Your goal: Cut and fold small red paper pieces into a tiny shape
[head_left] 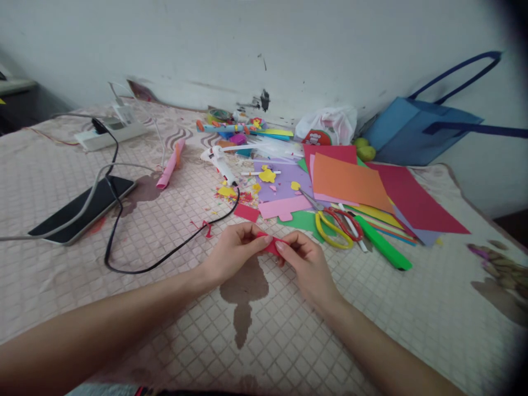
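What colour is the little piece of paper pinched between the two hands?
Red. The small paper piece sits between the left hand and right hand, clearest in the head view.

matt red paper piece (272, 245), quilted cloth cover (173, 231)

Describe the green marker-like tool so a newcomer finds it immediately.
Start at the fanned stack of coloured paper on the right of the quilted cloth. Just below its front edge, right of the yellow-handled scissors, lies the green tool: a solid bright-green stick, angled diagonally.

Left hand (233, 248) and right hand (307, 264): both pinching one red paper strip (270, 243) above quilted bed (165, 308); scissors (336, 225), coloured paper sheets (350, 181), phone (82, 209) nearby.
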A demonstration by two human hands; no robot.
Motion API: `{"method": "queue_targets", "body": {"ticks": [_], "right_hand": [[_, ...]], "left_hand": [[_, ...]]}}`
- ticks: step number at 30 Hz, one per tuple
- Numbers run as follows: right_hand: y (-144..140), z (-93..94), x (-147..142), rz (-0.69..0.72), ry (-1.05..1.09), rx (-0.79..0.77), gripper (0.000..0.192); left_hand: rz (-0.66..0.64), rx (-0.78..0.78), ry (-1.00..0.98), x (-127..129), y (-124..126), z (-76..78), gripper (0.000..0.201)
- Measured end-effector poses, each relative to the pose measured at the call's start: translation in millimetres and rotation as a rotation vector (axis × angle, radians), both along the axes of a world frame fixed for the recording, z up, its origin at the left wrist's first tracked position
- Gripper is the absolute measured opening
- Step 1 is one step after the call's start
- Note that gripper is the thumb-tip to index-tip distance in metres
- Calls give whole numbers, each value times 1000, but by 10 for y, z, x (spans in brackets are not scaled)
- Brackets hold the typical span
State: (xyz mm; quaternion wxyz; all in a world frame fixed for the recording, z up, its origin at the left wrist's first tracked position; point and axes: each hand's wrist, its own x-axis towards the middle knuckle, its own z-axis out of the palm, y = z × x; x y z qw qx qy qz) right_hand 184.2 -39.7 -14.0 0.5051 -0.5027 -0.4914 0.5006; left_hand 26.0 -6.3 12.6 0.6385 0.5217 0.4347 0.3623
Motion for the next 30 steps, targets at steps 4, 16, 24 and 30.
{"method": "queue_targets", "body": {"ticks": [4, 16, 24, 30], "right_hand": [[2, -14, -4, -10, 14, 7, 13], [10, -30, -10, -16, -7, 27, 15], [-2, 22, -6, 14, -21, 2, 15], [21, 46, 43, 102, -38, -36, 12]], "left_hand": [[-6, 43, -8, -5, 0, 1, 19], [-33, 73, 41, -12, 6, -28, 25], [-100, 71, 64, -33, 31, -70, 20], [-188, 136, 206, -82, 83, -52, 23]]}}
